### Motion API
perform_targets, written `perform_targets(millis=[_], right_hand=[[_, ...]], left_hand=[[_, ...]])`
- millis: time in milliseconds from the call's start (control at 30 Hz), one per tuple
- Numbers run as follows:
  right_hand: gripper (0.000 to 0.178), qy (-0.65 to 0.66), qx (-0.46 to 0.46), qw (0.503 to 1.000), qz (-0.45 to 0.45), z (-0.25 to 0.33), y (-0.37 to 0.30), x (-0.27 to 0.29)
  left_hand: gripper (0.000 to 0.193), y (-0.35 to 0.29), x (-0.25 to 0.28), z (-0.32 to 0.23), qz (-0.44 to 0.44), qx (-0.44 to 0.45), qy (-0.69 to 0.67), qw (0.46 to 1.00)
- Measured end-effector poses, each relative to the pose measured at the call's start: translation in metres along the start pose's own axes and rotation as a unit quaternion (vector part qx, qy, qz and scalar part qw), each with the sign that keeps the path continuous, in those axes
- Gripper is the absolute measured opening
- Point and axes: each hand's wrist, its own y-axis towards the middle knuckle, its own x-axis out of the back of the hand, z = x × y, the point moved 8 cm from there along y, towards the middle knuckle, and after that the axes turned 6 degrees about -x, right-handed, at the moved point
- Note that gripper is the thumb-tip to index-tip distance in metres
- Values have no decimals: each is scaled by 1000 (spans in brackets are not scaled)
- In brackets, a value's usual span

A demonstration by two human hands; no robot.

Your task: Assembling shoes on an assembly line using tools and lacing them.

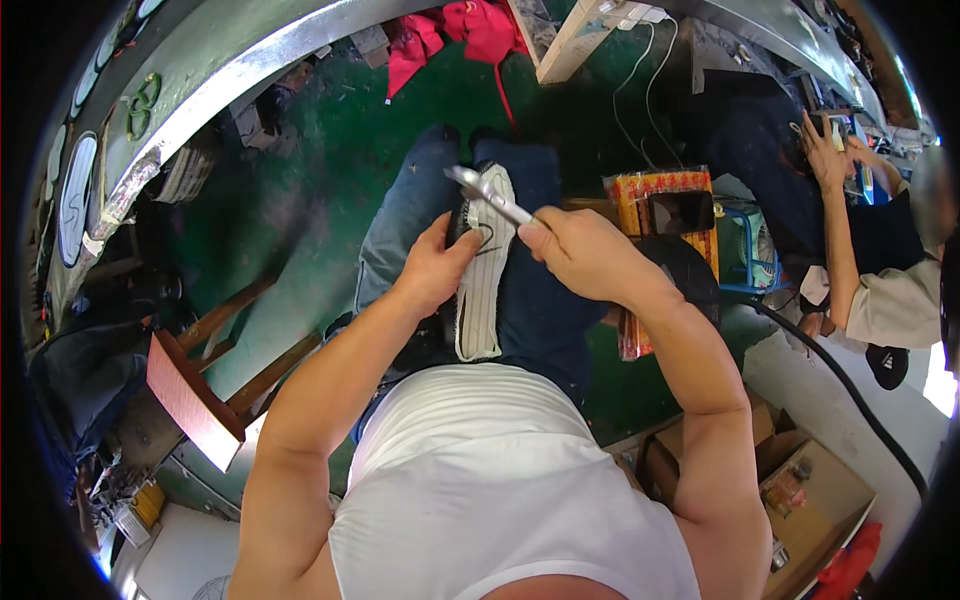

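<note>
Your left hand (437, 268) is closed around the upper edge of a white shoe sole (483, 270) lying lengthwise on your lap, across your jeans (535, 300) — thumb pressed onto its top. Your right hand (585, 252) is clenched on a metal tool (487, 192) whose tip reaches past the sole's far end. A loop of dark thread (488, 240) sits between your hands.
</note>
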Motion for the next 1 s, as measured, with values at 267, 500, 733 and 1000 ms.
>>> perform_targets(millis=[267, 500, 733, 1000], right_hand=[[47, -36, 2, 999, -28, -7, -2, -15], [26, 213, -83, 968, 107, -44, -36, -40], [55, -60, 106, 992, -35, -2, -72, -61], [34, -386, 63, 920, -13, 58, -65, -48]], left_hand=[[51, -1, -6, -4, 50, 37, 2, 998], [49, 15, 6, -11, 131, 88, 12, 987], [49, 12, 2, -8, 132, 107, 41, 985], [57, 8, 3, 5, 131, 66, 26, 989]])
